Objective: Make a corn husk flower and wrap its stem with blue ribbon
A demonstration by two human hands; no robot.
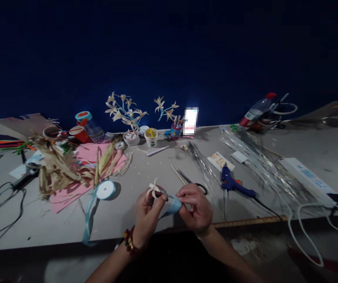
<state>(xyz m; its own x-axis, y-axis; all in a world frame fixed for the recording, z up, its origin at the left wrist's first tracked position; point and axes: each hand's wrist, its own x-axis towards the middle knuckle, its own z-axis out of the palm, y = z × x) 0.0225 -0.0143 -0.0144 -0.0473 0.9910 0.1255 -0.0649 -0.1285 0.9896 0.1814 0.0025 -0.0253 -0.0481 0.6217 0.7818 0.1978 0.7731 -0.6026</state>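
Note:
Close to the table's front edge, my left hand [147, 215] is closed, its thumb and fingers pinching a pale handmade flower [153, 188] just under the petals. A length of light blue ribbon [174, 206] spans the gap between my hands and hangs in a loop. My right hand [197, 208] pinches the ribbon near the flower's stem, and its fingertips partly hide the grip. The ribbon spool [106, 190] lies to the left, with a loose tail over the front edge. Behind my right hand are scissors [201, 188], partly covered.
Dried corn husks [57, 169] lie on pink paper [68, 196] at left. Finished flower sprigs [124, 110] stand in cups at the back. A blue glue gun [233, 184], wire bundles [257, 161], a power strip [307, 179] and a bottle [255, 112] are on the right.

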